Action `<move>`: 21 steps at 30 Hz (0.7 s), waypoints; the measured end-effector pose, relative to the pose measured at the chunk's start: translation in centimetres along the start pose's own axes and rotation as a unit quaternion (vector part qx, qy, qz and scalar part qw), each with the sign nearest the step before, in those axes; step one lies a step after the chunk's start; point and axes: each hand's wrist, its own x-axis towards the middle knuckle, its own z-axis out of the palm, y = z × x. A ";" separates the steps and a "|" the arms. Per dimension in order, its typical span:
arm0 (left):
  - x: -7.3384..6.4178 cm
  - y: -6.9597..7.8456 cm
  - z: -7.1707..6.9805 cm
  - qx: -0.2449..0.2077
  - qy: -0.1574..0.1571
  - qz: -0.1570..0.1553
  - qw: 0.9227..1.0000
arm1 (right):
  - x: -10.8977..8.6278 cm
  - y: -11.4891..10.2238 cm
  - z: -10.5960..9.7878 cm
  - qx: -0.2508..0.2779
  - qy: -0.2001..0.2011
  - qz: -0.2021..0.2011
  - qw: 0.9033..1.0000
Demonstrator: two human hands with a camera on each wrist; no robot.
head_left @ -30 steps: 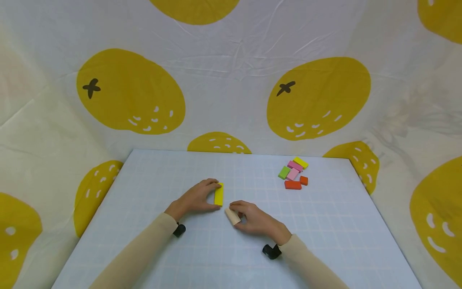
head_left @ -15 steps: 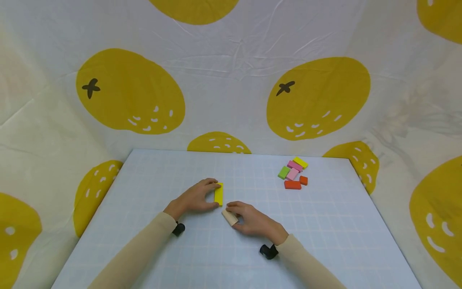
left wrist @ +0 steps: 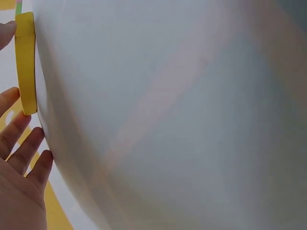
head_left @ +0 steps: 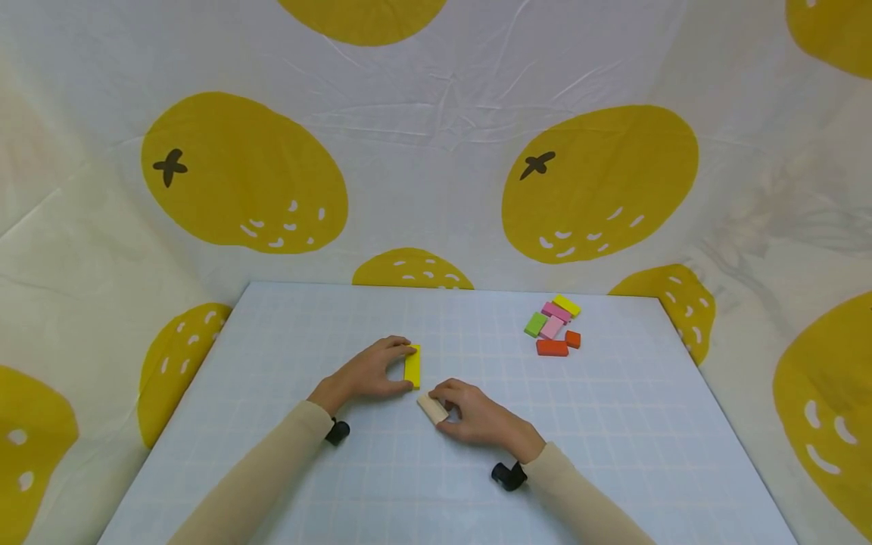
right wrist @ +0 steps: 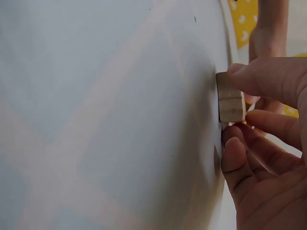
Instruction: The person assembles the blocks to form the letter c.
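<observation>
My left hand (head_left: 371, 371) holds a yellow block (head_left: 412, 367) by its two ends, thumb at the near end and fingers at the far end. In the left wrist view that yellow block (left wrist: 27, 64) lies along the tabletop between thumb and index finger. Just to the near right, my right hand (head_left: 480, 412) pinches a plain wooden block (head_left: 433, 409), which lies slanted close to the yellow one's near end. The right wrist view shows the wooden block (right wrist: 231, 98) with lines across its face; whether it is one piece or two, I cannot tell.
At the back right of the table (head_left: 613, 424) lies a group of blocks: yellow (head_left: 567, 305), magenta (head_left: 556, 312), green (head_left: 535, 325), pink (head_left: 552, 328), a long red one (head_left: 552, 347) and a small orange-red one (head_left: 573, 339). A fruit-patterned cloth (head_left: 436, 174) rises behind the table.
My right hand has shifted slightly left with the wooden block, which has turned a little and now sits nearer the yellow block's end. The left hand and yellow block look nearly still.
</observation>
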 end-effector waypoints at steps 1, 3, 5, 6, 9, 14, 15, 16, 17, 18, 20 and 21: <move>0.0 0.0 0.0 -0.002 0.001 0.000 1.000 | 0.1 0.0 0.1 0.000 0.001 -0.004 1.000; 0.0 -0.1 0.1 -0.003 0.002 0.000 1.000 | 0.3 0.1 0.1 0.004 0.002 -0.008 1.000; 0.0 -0.2 0.2 -0.001 0.004 0.000 1.000 | 0.5 0.1 0.2 0.006 0.001 -0.011 1.000; 0.0 -0.2 0.2 -0.003 0.004 0.000 1.000 | 0.5 0.1 0.2 0.008 0.000 -0.013 1.000; 0.0 -0.3 0.3 -0.005 0.005 0.001 1.000 | 0.7 0.1 0.3 0.010 0.000 -0.016 1.000; 0.0 -0.5 0.5 -0.004 0.005 -0.001 1.000 | 0.9 -0.1 0.4 0.009 0.007 -0.022 1.000; 0.0 -0.5 0.5 -0.004 0.005 -0.001 1.000 | 0.9 -0.1 0.4 0.009 0.008 -0.024 1.000; 0.1 -0.5 0.5 -0.005 0.005 -0.001 1.000 | 0.9 -0.1 0.4 0.009 0.009 -0.025 1.000; 0.1 -0.5 0.5 -0.006 0.006 0.000 1.000 | 1.0 -0.1 0.4 0.008 0.010 -0.027 1.000; 0.1 -0.5 0.5 -0.006 0.007 0.000 1.000 | 1.0 0.0 0.4 0.006 0.010 -0.030 0.999; 0.0 -0.5 0.4 -0.007 0.008 0.001 1.000 | 1.1 0.0 0.4 0.004 0.010 -0.033 0.999; 0.0 -0.5 0.4 -0.008 0.008 0.001 1.000 | 1.1 0.0 0.3 0.004 0.009 -0.034 0.999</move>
